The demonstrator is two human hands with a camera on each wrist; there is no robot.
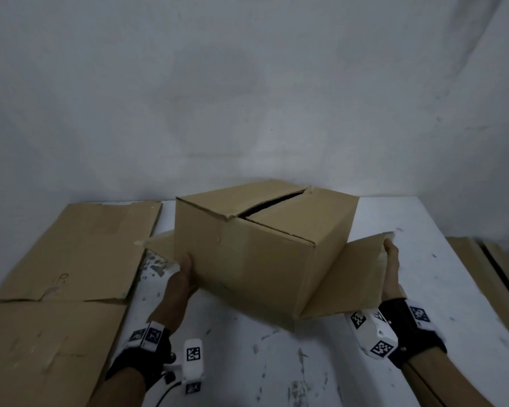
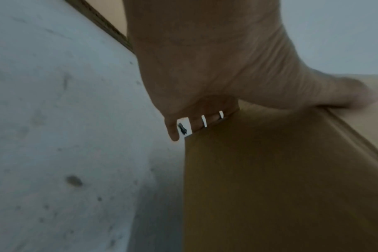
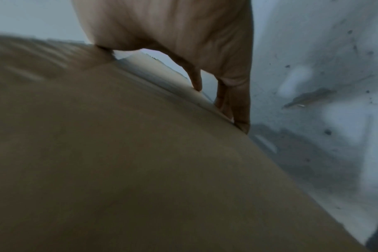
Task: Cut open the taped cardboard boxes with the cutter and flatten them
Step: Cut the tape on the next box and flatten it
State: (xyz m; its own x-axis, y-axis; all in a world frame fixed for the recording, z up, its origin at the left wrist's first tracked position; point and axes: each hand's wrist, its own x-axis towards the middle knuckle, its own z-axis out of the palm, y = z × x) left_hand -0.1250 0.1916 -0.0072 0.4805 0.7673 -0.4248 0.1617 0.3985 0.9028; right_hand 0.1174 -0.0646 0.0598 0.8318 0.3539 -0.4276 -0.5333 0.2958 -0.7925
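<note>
**Opened box being turned for flattening**

A cardboard box (image 1: 259, 245) is being held tilted above the white table (image 1: 276, 362), its lower near corner close to the surface — whether it is touching cannot be told. The top seam is already standing parted, and two flaps are splaying outward, so the cutting of this box is judged to be finished and the flattening step is being carried out. The left flap (image 1: 159, 245) is being gripped by the left hand (image 1: 183, 277), the thumb on the box side and the fingers curled beneath its edge. The right flap (image 1: 350, 277) is being pinched at its far edge by the right hand (image 1: 392, 268), though the wrist view is blurred. No cutter is being shown.

Flattened cardboard sheets (image 1: 71, 259) are lying on the table's left. Next, the walls are probably to be pushed sideways — a skewing press, with the remaining flaps freed first.
</note>
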